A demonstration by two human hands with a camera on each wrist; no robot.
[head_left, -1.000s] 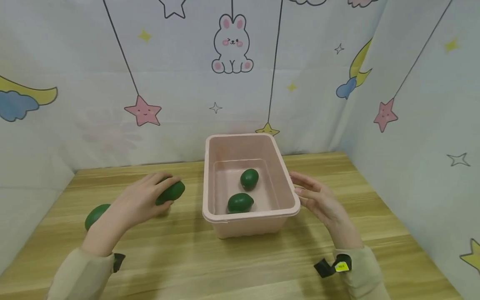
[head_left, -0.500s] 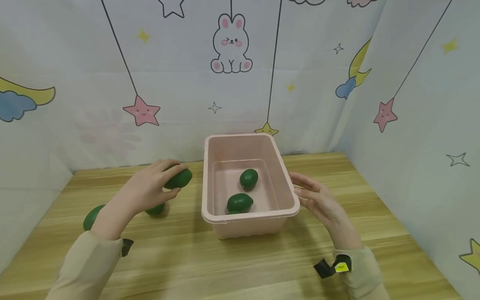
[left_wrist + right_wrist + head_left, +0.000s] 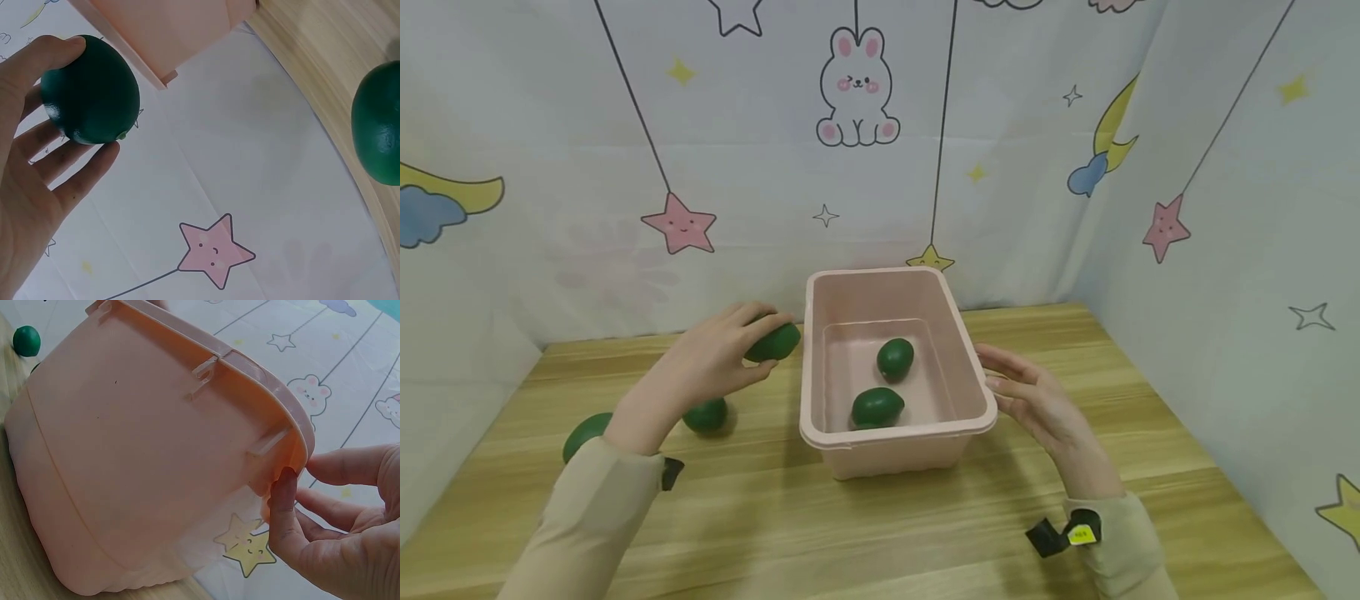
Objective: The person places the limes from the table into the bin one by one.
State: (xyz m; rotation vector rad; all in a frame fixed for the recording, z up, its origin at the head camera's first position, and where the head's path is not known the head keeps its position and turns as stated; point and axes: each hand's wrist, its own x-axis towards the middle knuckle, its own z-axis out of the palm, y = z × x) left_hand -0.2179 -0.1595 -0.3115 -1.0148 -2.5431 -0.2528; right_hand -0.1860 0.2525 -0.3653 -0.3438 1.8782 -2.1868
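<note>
In the head view my left hand [image 3: 718, 350] holds a dark green lime [image 3: 775, 342] above the table, just left of the pink plastic box [image 3: 898, 457]. The left wrist view shows thumb and fingers around this lime [image 3: 94, 94], its small stem nub uncovered. My right hand [image 3: 1041, 408] is at the box's right side. Seen from the right wrist, its thumb and fingers grip the box's rim [image 3: 275, 400] at a corner. Two limes lie in the box, one nearer [image 3: 877, 407] and one farther [image 3: 896, 359].
Two more limes are on the wooden table [image 3: 850, 533]: one below my left hand [image 3: 706, 415], another partly hidden behind my left forearm [image 3: 583, 435]. A white curtain [image 3: 760, 167] with cartoon prints hangs behind the table and along its right side.
My left hand has lifted its lime and carried it up and right toward the box, uncovering a lime on the table. The right hand stays at the rim.
</note>
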